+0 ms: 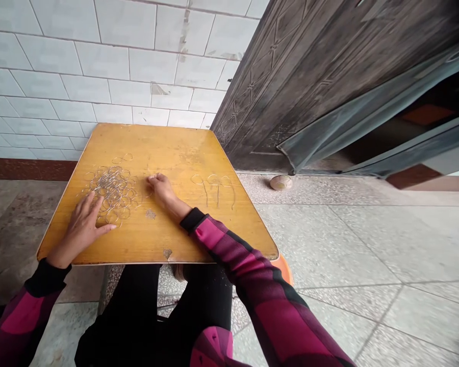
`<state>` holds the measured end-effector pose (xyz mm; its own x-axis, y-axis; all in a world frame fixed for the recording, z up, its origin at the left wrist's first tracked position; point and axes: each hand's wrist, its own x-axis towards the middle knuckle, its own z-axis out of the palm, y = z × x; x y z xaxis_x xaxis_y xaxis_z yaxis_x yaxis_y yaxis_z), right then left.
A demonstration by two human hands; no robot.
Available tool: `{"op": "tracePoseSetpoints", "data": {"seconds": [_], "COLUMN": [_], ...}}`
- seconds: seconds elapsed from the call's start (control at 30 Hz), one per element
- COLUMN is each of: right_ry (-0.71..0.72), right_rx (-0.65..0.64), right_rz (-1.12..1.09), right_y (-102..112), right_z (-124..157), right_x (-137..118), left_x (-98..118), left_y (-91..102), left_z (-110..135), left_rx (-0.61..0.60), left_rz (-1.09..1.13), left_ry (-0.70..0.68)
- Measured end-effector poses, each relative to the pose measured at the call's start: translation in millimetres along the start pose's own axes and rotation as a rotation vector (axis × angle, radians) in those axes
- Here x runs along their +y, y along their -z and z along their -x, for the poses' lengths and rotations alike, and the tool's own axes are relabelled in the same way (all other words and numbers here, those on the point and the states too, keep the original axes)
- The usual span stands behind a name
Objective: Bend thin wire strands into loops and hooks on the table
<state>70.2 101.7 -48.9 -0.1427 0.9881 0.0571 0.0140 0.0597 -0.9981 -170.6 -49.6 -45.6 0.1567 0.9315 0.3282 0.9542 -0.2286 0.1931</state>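
Left hand: left hand [79, 230] lying palm down on the desk [183, 150], toward the front-left corner, forearm reaching in from the lower left
Left fingers: left fingers [87, 204] spread wide apart, tips at the lower edge of the wire pile, thumb stretched out along the desk
Right hand: right hand [161, 189] near the desk's middle, wrist bent, knuckles up, forearm slanting in from the lower right
Right fingers: right fingers [155, 179] curled together, tips down on the wood just beside the pile; any wire between them too thin to tell
Wire: pile of thin silvery wire rings [115, 191], tangled, left of the desk's middle, a few loose rings at its far side
Shaped pieces: three looped wire pieces [214, 186] in a row toward the right edge, stems pointing to the front edge
Sleeves: pink-and-black checked sleeves [229, 255] with black cuffs
Surroundings: white tile wall [99, 63] behind the far edge, dark metal door [290, 86] past the far-right corner, rounded stone [280, 182] on the speckled floor [329, 239]
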Motion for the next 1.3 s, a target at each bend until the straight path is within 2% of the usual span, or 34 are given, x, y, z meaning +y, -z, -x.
{"op": "tracePoseSetpoints", "data": {"seconds": [0.07,0.13,0.23,0.37,0.47,0.53,0.7,0.83,1.0,1.13,1.3], "right_ry": [-0.058,-0.163,-0.293,-0.424,-0.364,-0.279,-0.102,-0.055,-0.161,-0.226,-0.220], "right_rx": [-0.052,-0.127,-0.209,-0.351,-0.370,-0.362,-0.330,-0.325,-0.371,-0.378,-0.323], "right_rz": [-0.074,-0.271,-0.520,-0.576,-0.498,-0.435,-0.281,-0.259,-0.307,-0.340,-0.326], "right_y": [-10,-10,11,49,65,70,80,87,91,91,89], "right_z": [9,17,31,56,72,79,85,85,85,87,88], "right_x": [-9,-25,-47,-58,-54,-51,-48,-42,-34,-32,-31], "left_x": [4,10,25,66,102,122,153,161,157,152,152], "left_y": [3.7,10.8,24.8,36.6,30.8,21.0,0.5,-2.0,-8.1,-14.9,-17.2], "left_z": [-1,-2,-6,-26,-53,-71,-100,-106,-108,-109,-106], "left_rx": [0.010,0.027,0.082,0.156,0.091,0.033,-0.022,-0.048,-0.047,-0.059,-0.076], "left_rz": [-0.005,0.008,0.090,0.346,0.646,0.827,1.339,1.540,1.666,1.697,1.701], "left_ry": [-0.016,-0.029,-0.039,-0.033,0.003,0.090,0.325,0.407,0.479,0.499,0.465]}}
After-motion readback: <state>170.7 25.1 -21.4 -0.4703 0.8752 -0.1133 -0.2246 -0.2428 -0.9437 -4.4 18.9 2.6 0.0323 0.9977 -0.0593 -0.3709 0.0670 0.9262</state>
